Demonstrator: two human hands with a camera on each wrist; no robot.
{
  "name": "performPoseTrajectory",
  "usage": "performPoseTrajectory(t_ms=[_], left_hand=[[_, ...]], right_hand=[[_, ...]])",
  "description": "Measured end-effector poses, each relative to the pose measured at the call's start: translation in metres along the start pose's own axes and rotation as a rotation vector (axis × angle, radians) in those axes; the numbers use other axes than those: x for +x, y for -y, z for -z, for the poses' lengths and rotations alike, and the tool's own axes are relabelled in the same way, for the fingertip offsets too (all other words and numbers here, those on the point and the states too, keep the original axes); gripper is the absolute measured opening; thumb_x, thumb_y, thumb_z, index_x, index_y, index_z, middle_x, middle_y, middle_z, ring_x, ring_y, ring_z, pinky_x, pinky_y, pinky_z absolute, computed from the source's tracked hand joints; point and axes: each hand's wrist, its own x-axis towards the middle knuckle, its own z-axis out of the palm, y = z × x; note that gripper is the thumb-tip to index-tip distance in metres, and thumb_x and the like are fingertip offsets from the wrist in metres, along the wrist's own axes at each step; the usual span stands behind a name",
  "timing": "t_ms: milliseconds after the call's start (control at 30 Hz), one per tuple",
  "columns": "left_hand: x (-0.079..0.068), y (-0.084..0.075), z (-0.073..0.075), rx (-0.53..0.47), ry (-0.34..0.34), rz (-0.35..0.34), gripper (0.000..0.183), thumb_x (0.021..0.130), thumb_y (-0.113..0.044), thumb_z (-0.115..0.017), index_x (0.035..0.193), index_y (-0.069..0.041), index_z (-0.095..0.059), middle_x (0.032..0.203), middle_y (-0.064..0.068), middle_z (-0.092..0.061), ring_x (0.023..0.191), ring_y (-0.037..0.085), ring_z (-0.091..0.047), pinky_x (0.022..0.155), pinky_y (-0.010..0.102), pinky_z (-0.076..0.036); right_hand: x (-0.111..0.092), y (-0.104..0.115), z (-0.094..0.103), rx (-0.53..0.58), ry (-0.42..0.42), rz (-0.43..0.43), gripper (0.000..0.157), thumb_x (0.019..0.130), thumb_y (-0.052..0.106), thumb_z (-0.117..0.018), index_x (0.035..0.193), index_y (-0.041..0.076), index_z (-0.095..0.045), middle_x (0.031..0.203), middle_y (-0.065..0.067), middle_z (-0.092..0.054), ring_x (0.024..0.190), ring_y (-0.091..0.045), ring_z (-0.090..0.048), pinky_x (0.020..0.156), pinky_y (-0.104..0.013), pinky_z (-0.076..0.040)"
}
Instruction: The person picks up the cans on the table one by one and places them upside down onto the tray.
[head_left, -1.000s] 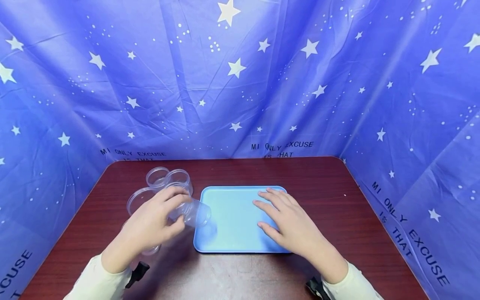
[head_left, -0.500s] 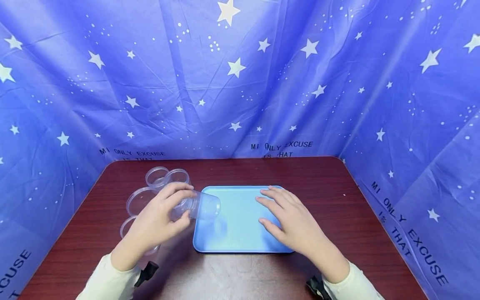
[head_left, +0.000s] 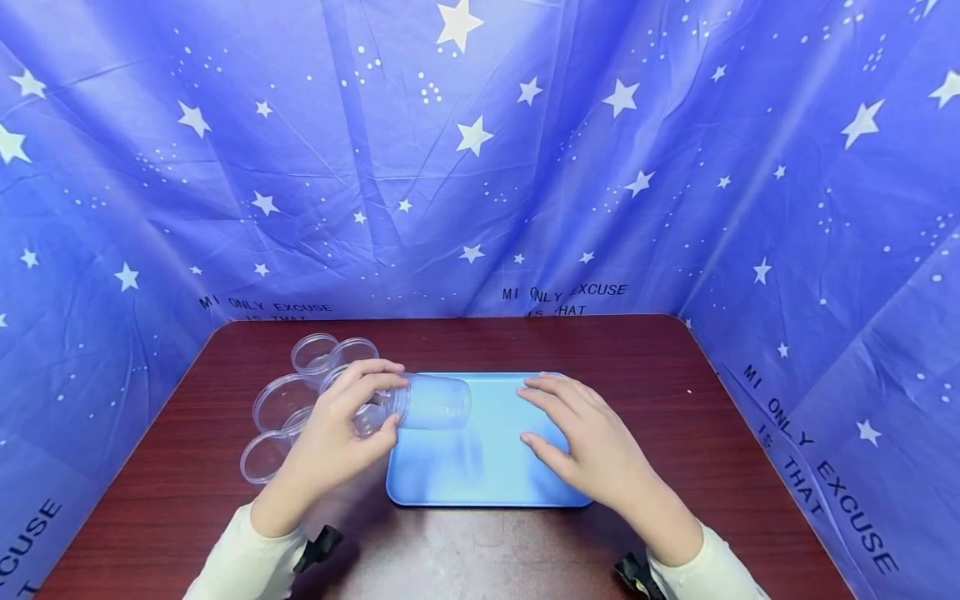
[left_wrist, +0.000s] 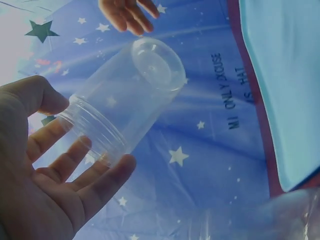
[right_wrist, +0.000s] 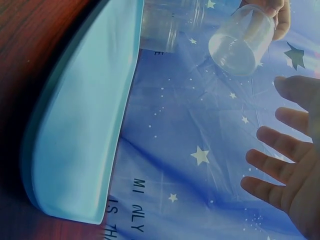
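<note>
On the worktop [head_left: 720, 433] lies a blue tray [head_left: 480, 479]. Over its right part my right hand [head_left: 592, 437] spreads, holding nothing. My left hand [head_left: 337, 429], the nearer, grips a clear jar [head_left: 438, 402] by its ridged rim [left_wrist: 100, 125]. Between my hands, the jar points crosswise, base [left_wrist: 159, 65] toward the right, untouched.

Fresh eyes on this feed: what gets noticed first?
Likely the star-printed blue curtain behind the table, then the light blue tray at its middle. In the head view, the left hand holds a clear jar sideways over the tray's left part. More clear jars cluster left of the tray.
</note>
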Motion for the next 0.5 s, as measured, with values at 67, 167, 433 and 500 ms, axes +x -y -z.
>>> performPoseTrajectory(t_ms=[67, 167, 433, 500], left_hand=[[0.000, -0.001, -0.003, -0.052, 0.002, 0.026, 0.043, 0.077, 0.003, -0.073, 0.118, -0.010, -0.071, 0.129, 0.005, -0.064, 0.104, 0.015, -0.064, 0.081, 0.028, -0.059], [0.001, -0.002, -0.007, -0.122, 0.011, 0.069, 0.043, 0.078, 0.006, -0.073, 0.118, -0.008, -0.071, 0.130, 0.006, -0.063, 0.105, 0.017, -0.065, 0.084, 0.031, -0.061], [0.000, 0.002, -0.015, -0.273, -0.005, 0.050, 0.047, 0.077, 0.013, -0.074, 0.120, -0.005, -0.069, 0.129, 0.017, -0.061, 0.110, 0.021, -0.064, 0.086, 0.029, -0.060], [-0.001, 0.002, -0.017, -0.307, -0.012, 0.033, 0.048, 0.077, 0.014, -0.074, 0.121, -0.004, -0.068, 0.128, 0.020, -0.061, 0.112, 0.021, -0.063, 0.086, 0.028, -0.060]], right_hand=[[0.001, 0.000, 0.001, 0.019, -0.007, -0.004, 0.056, 0.091, 0.034, -0.076, 0.140, 0.014, -0.061, 0.143, -0.003, -0.060, 0.136, -0.028, -0.053, 0.114, -0.047, -0.041], [0.001, -0.001, 0.002, 0.054, -0.010, -0.019, 0.056, 0.091, 0.034, -0.077, 0.141, 0.015, -0.060, 0.143, -0.002, -0.059, 0.136, -0.023, -0.053, 0.113, -0.043, -0.041], [0.001, -0.002, 0.003, 0.133, -0.020, -0.058, 0.059, 0.089, 0.032, -0.079, 0.143, 0.017, -0.059, 0.145, 0.003, -0.057, 0.136, -0.018, -0.052, 0.115, -0.030, -0.038], [0.000, -0.002, 0.003, 0.152, -0.027, -0.056, 0.060, 0.088, 0.031, -0.080, 0.143, 0.017, -0.059, 0.145, 0.003, -0.057, 0.136, -0.018, -0.053, 0.115, -0.027, -0.038]])
